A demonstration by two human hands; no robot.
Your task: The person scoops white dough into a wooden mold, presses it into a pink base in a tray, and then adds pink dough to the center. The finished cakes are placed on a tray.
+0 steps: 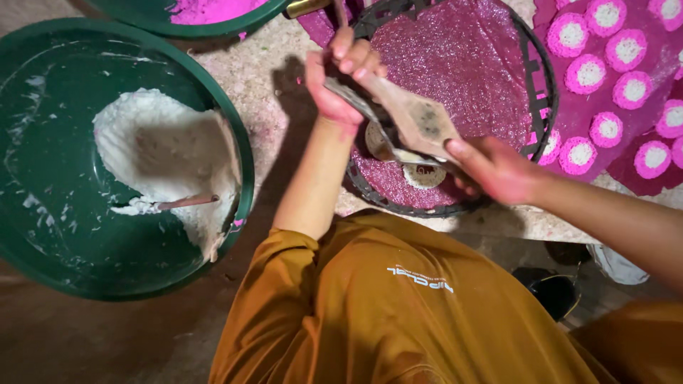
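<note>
My left hand is closed around the handle of a flat wooden paddle, held over a round black frame covered with wet pink cloth. My right hand comes in from the right and grips a thin metal blade. The blade lies slanted against the paddle, with white paste along its edge. Under the paddle, two round white paste discs lie on the pink cloth, partly hidden by the tools.
A big green basin at the left holds a heap of white paste with a stick in it. Another green basin with pink paste sits at the top. Several pink-rimmed white discs lie on a cloth at the right.
</note>
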